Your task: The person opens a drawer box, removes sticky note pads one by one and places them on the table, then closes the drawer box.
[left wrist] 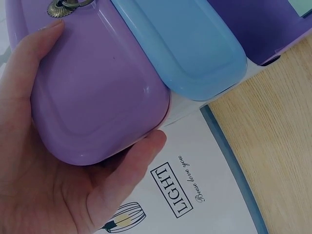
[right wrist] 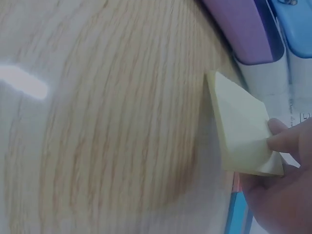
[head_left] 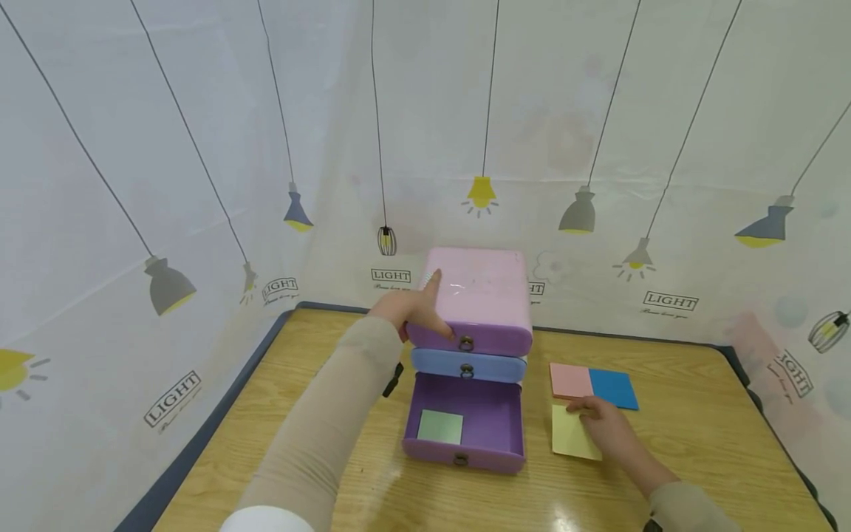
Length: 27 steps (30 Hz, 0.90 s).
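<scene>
In the head view, a mini drawer cabinet (head_left: pixel 480 284) with a pink top stands at the middle of the table. My left hand (head_left: pixel 417 307) grips its upper left corner, one finger reaching over the purple top drawer front (left wrist: pixel 97 83) towards the metal knob (left wrist: pixel 61 9). Below the blue middle drawer (head_left: pixel 439 363), the purple bottom drawer (head_left: pixel 492 421) is pulled out with a pale green sticky note pad (head_left: pixel 440 427) inside. Right of it, my right hand (head_left: pixel 608 428) pinches a yellow sticky note pad (right wrist: pixel 243 126) by one edge, tilted over the wood table.
Behind the right hand lie a pink sticky note pad (head_left: pixel 569 380) and a blue sticky note pad (head_left: pixel 614 389), side by side. A white backdrop printed with lamps (head_left: pixel 578 210) rises around the wooden table (head_left: pixel 279 384).
</scene>
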### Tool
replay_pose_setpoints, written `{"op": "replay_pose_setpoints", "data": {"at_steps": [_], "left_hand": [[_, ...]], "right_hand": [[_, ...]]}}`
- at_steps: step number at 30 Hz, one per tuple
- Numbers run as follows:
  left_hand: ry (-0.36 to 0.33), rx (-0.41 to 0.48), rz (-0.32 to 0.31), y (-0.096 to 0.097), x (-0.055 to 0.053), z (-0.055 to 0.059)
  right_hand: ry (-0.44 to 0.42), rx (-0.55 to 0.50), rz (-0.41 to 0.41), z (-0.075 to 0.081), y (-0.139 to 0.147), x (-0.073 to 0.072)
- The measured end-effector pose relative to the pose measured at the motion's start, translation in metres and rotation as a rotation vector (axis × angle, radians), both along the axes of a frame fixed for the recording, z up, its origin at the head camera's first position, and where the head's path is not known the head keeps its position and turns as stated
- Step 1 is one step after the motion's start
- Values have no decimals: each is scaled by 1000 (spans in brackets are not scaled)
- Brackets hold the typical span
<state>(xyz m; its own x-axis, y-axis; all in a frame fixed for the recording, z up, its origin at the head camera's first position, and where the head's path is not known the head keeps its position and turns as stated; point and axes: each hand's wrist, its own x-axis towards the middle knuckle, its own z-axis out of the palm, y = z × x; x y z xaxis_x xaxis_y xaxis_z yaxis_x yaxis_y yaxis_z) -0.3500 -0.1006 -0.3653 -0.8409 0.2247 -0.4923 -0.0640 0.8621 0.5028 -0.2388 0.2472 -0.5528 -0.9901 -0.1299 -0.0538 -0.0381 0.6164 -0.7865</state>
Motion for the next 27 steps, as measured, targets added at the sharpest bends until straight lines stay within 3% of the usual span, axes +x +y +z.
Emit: {"op": "replay_pose_setpoints", "data": {"at_steps": [4,15,22,27], "left_hand": [[-3,-10,3,0,-2,-2],[23,-13,-13,0,1,1],[39,-5,-23,-1,4,2],[33,-7,-19,0,4,3]], "right_hand": [[-13,33,13,-7,6,-4],[65,214,61,-18,12,-7],[234,401,183,-24,8,2],[307,443,228,-23,4,10]]}}
